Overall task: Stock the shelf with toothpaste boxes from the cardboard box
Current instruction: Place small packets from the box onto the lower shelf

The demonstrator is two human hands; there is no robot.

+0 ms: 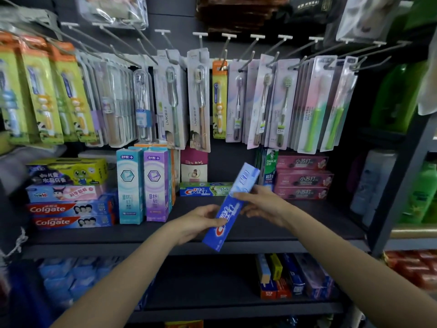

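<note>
Both hands on one blue Crest toothpaste box (233,205), held tilted over the front of the dark shelf (295,223), top end leaning away and to the right. Left hand (201,224) grip: fingers curled round the lower half of the box, from its left side. Right hand (261,204) grip: fingers and thumb pinch the box at its middle, from the right. Box is in the air, not touching the shelf board as far as visible.

Just behind the held box, a green-blue Crest box (204,189) lies flat on the shelf. Behind that a pink-and-cream box (194,165) stands upright. Right of the held box: an upright green Darlie box (270,168), then a stack of three pink boxes (303,177) lying flat. Left of center: teal upright box (130,188) and purple upright box (156,188), side by side, touching. Far left: stack with two red-blue Colgate boxes (71,215) at the bottom, a pink kids' box on them, yellow-green kids' boxes (71,171) on top.

Above the shelf, toothbrush packs (198,100) hang in rows on pegs, orange-green kids' ones at left, green-handled ones at right. Lower shelf: blue boxes at left, blurred; a few upright boxes (290,278) at right. Green bottles (399,95) on the neighboring rack at far right. Cardboard box not in view.
</note>
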